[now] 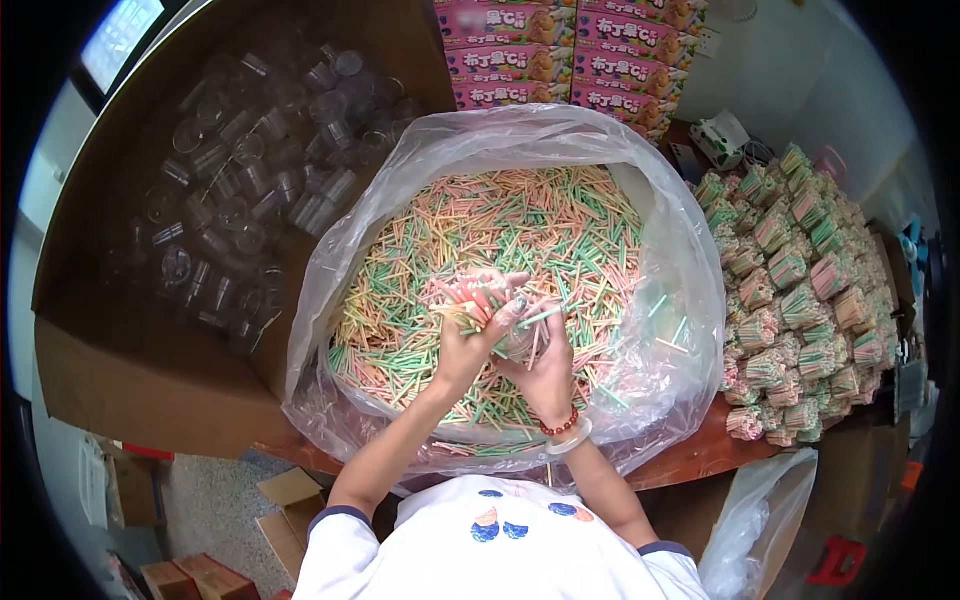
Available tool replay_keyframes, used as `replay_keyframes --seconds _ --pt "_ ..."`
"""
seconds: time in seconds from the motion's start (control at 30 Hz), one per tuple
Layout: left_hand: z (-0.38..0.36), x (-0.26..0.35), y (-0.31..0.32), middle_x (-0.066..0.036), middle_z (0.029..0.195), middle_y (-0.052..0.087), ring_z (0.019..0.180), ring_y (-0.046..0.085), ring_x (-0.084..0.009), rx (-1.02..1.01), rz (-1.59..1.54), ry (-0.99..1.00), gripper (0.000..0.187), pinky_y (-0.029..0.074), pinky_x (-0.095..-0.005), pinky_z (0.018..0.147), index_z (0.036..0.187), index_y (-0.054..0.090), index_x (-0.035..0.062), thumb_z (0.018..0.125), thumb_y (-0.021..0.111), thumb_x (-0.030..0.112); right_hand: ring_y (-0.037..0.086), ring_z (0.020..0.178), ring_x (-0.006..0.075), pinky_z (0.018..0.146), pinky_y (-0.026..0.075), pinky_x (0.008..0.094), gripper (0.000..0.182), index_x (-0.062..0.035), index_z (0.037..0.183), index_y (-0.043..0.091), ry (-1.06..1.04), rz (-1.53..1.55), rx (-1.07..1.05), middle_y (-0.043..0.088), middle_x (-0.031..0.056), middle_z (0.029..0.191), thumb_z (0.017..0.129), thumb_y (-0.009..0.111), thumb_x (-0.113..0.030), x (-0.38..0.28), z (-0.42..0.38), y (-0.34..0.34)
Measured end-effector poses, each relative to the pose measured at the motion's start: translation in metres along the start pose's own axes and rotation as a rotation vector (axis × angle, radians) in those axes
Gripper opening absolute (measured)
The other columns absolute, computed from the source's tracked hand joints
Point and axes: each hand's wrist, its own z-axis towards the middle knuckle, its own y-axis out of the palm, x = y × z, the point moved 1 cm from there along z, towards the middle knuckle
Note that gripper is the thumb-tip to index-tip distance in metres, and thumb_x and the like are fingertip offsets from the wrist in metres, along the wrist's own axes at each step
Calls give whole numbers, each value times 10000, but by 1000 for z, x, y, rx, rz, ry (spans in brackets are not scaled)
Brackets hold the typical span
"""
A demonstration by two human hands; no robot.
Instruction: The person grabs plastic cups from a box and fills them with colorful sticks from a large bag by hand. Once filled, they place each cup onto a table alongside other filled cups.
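A large clear plastic bag (660, 190) stands open in front of me, filled with loose thin sticks (540, 210) in pink, green and yellow. Over the heap, my left hand (467, 350) is closed around a bunch of these sticks (468, 300), which point up and outward. Close beside it, my right hand (545, 375) curls around a clear plastic jar (519, 346), partly hidden by the fingers. A few sticks show at the jar and between the right fingers. A beaded bracelet and a pale bangle are on the right wrist.
To the left, a big cardboard box (130, 385) holds many clear jars (250, 180). Filled jars of sticks (800, 300) are stacked at the right. Pink printed boxes (510, 55) stand behind the bag. A plastic bag (755, 530) hangs at the lower right.
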Motion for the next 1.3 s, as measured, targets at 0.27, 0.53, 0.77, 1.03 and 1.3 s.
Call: replay_keyframes --seconds 0.27,0.53,0.77,1.03,1.3 --pt "-4 7 4 -180 1404 605 1276 592 -237 7 -67 -85 491 493 -389 1059 1363 471 45 946 707 153 717 947 196 830 576 336 759 -48 1326 472 -115 74 24 722 105 1052 696 894 -22 -2 2 6" --pt "10 14 -12 -165 1471 543 1379 518 -245 -174 -60 -47 625 390 -416 1170 1428 451 53 923 731 291 667 1039 169 892 550 335 746 -50 1327 478 -16 106 -67 686 106 1162 704 886 -6 -11 10 -3" --pt "-8 29 -84 -170 1621 374 1518 333 -364 -413 794 59 972 251 -491 1269 1601 310 90 796 815 295 657 1079 170 955 531 325 682 -25 1285 459 13 383 19 637 89 1177 748 879 2 2 24 -22" --pt "-21 -19 -54 -132 1592 384 1515 316 -328 -630 1448 179 1172 159 -531 1294 1596 328 145 577 909 166 673 1075 170 941 545 323 694 -38 1289 463 -51 82 -197 651 90 1156 754 904 -64 12 21 -52" --pt "-11 -28 -49 -149 1005 667 1068 611 -308 -483 1447 287 590 429 -428 1021 1210 633 -25 644 792 25 669 1073 152 913 555 315 727 -16 1287 487 20 124 -86 663 83 1130 730 943 -123 16 23 -48"
